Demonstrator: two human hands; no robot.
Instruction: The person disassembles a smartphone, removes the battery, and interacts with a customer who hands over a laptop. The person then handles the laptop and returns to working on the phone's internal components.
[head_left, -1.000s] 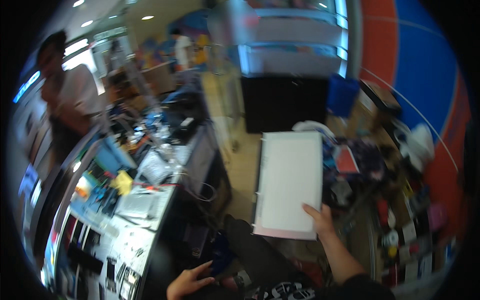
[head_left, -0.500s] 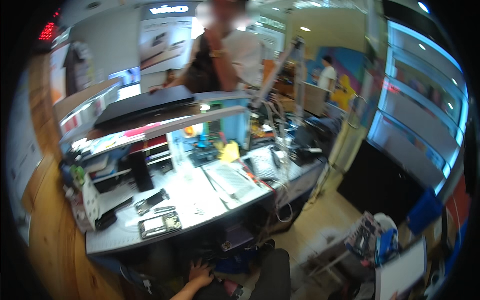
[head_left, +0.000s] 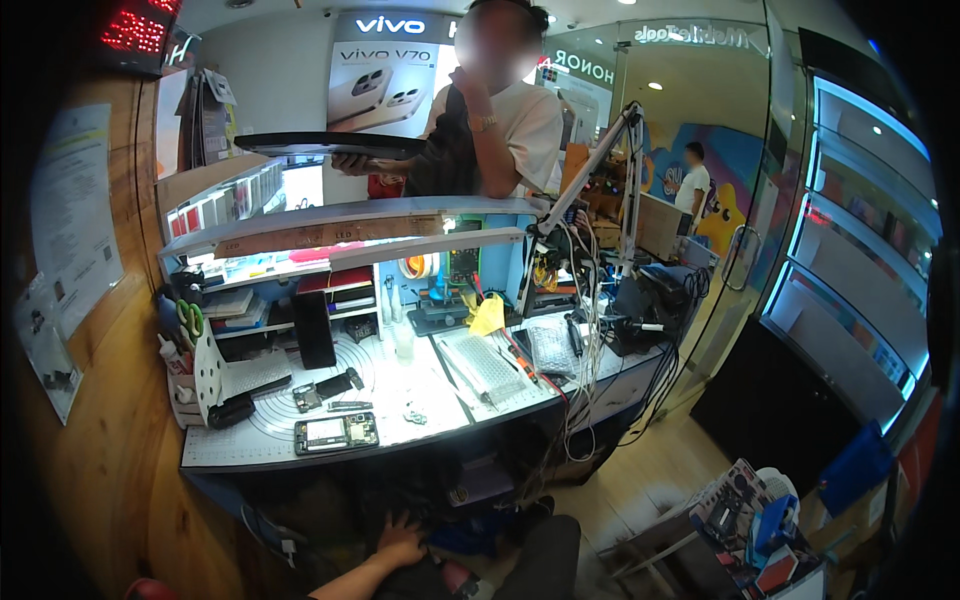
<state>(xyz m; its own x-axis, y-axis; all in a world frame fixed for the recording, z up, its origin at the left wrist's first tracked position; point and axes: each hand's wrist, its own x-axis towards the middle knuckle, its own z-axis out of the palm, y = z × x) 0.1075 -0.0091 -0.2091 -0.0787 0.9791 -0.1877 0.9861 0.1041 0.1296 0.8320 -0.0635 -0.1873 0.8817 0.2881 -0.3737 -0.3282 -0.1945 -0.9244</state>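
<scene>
My left hand point(head_left: 402, 540) rests palm down below the desk's front edge, on the dark clothing over my leg. Its fingers are spread and hold nothing. My right hand is out of sight. Above the left hand, on the lit desk point(head_left: 240, 447), lies an opened phone point(head_left: 337, 433) with its inner parts showing. Small phone parts point(head_left: 328, 390) sit just behind it, and a tiny loose piece point(head_left: 415, 416) lies to its right.
Across the desk a person point(head_left: 500, 130) holds a flat dark device point(head_left: 330, 145) above the shelf. A lamp arm point(head_left: 590, 165) and hanging cables point(head_left: 590, 340) stand on the right. A scissors holder point(head_left: 205, 385) is at left; a cluttered stool point(head_left: 745, 520) stands lower right.
The person opposite has raised the flat device from just above the shelf. My view has shifted. A pale panel with fingertips at its lower edge, lower right, no longer shows. My left hand stays low.
</scene>
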